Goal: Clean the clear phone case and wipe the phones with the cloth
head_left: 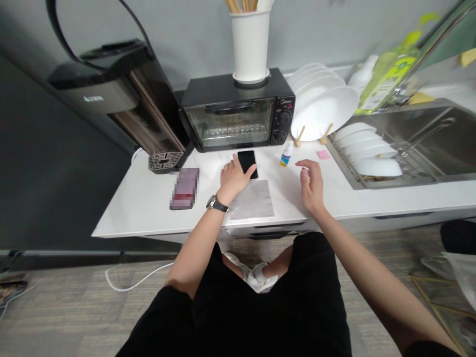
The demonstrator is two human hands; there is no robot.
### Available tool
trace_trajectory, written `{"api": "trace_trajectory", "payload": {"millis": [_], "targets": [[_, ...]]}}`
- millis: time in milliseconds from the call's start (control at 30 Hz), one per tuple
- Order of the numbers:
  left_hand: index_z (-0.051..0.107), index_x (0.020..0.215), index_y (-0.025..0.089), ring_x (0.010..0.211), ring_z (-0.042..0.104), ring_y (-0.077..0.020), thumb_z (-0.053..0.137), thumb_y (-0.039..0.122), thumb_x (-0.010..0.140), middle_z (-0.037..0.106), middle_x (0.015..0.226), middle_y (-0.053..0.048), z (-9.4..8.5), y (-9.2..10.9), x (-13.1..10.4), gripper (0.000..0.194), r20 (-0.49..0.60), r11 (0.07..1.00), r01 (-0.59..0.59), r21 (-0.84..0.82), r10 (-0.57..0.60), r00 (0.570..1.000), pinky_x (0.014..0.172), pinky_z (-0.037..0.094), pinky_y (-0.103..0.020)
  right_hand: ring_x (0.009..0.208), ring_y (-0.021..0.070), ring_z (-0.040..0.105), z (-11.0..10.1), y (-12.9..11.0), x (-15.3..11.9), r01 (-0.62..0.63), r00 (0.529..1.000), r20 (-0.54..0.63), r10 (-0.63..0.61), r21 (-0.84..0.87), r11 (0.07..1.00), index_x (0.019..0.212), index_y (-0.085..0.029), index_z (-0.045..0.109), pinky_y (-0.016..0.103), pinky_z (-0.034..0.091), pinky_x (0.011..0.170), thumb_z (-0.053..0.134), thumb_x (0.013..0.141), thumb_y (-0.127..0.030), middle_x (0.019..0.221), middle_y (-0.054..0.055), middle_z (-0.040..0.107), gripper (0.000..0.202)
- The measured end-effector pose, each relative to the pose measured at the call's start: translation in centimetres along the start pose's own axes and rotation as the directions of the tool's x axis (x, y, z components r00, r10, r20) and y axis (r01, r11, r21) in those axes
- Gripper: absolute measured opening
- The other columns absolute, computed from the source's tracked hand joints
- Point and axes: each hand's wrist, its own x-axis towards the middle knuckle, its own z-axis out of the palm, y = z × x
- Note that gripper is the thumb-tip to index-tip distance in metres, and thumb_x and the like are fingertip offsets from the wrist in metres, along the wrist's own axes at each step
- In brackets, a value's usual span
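A smartphone (247, 162) with a dark screen lies face up on the white counter. My left hand (234, 179), with a watch on its wrist, grips the phone across its lower part, fingers along the left edge and thumb at the lower right. A grey cloth (255, 201) is spread flat just below the phone, partly under my left wrist. My right hand (313, 187) hovers over the counter with curved, parted fingers and holds nothing. Closest to it stands a small spray bottle (286, 153) with a blue and yellow label, upright and untouched.
Behind are a toaster oven (238, 119) topped by a white utensil holder (250, 44), and a tall drinks dispenser (137, 104). A blurred purple item (185, 188) lies left. White plates (320, 111), a pink note (323, 154) and a sink (442, 144) are right.
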Motion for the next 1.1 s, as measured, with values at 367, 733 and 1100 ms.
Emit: {"api": "trace_trajectory", "payload": {"millis": [367, 733, 1100], "targets": [[0.001, 0.119, 0.010, 0.093, 0.039, -0.0221, 0.052, 0.034, 0.057, 0.040, 0.104, -0.012, 0.4, -0.4, 3.9, 0.084, -0.003, 0.999, -0.037, 0.024, 0.037, 0.999, 0.079, 0.029, -0.032, 0.088, 0.0182, 0.042, -0.6, -0.7, 0.0, -0.024, 0.992, 0.124, 0.036, -0.097, 0.995, 0.088, -0.029, 0.043, 0.038, 0.033, 0.075, 0.017, 0.078, -0.029, 0.092, 0.003, 0.046, 0.028], [-0.003, 0.120, 0.018, 0.106, 0.028, -0.0211, 0.048, 0.026, 0.060, 0.021, 0.121, -0.004, -6.8, 1.5, -4.5, 0.079, 0.083, 0.935, -0.355, 0.008, 0.353, 0.932, 0.083, 0.032, -0.029, 0.083, 0.0167, 0.046, 2.2, -3.3, 0.3, -0.188, 0.938, 0.336, 0.085, 0.287, 0.939, 0.096, -0.031, 0.041, 0.034, 0.040, 0.065, 0.026, 0.075, -0.038, 0.094, 0.000, 0.048, 0.026], [-0.005, 0.118, 0.031, 0.104, 0.032, -0.0223, 0.041, 0.018, 0.064, 0.023, 0.122, 0.005, -6.5, 1.8, -7.3, 0.073, 0.200, 0.920, -0.391, 0.011, 0.382, 0.903, 0.084, 0.035, -0.038, 0.056, 0.0140, 0.039, 4.7, -3.8, -1.2, -0.479, 0.859, 0.442, 0.259, 0.512, 0.713, 0.061, -0.024, 0.049, 0.028, 0.031, 0.052, 0.041, 0.067, -0.042, 0.059, -0.002, 0.046, 0.020]]}}
